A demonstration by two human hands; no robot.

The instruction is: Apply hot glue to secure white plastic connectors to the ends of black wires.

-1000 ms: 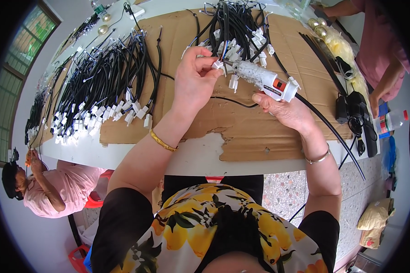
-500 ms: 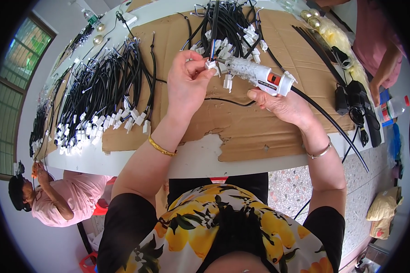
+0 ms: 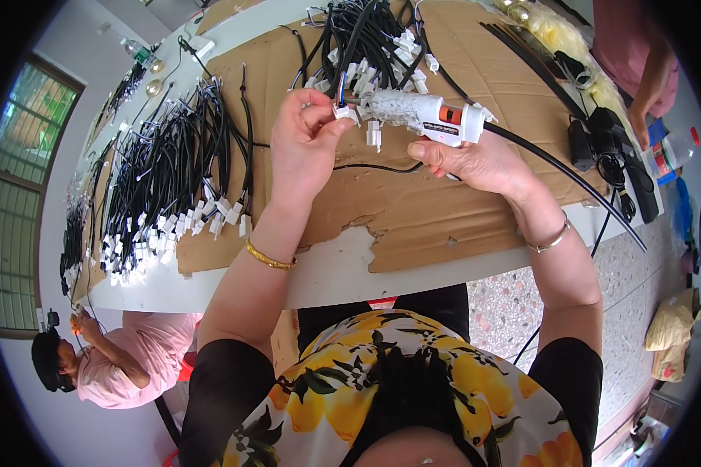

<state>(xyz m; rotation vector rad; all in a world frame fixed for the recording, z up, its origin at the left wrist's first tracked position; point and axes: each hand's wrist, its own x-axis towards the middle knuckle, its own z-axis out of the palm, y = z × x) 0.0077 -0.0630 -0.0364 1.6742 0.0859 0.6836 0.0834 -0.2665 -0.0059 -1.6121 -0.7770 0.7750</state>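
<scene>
My left hand (image 3: 304,148) pinches a small white plug connector (image 3: 343,114) at the end of a black cable, where thin coloured wires enter it. In my right hand (image 3: 475,159) is a white hot glue gun (image 3: 448,128), its front half wrapped in glue-crusted clear material. The gun's nozzle points left and reaches the wires at the back of the connector; whether it touches them I cannot tell. Other white connectors (image 3: 374,134) lie just beneath the gun. A heap of black cables (image 3: 362,39) with white plugs lies beyond my hands.
Brown cardboard (image 3: 436,226) covers much of the white table (image 3: 327,280). Many finished-looking black cables (image 3: 175,156) lie spread at the left. Black power adapters (image 3: 600,140) and a plastic bottle (image 3: 674,152) are at the right. One person (image 3: 132,358) sits at left, another (image 3: 639,54) stands at right.
The whole view has shifted slightly, with the hands, connector and glue gun appearing a little further left. Both hands keep their hold, and the nozzle stays at the connector.
</scene>
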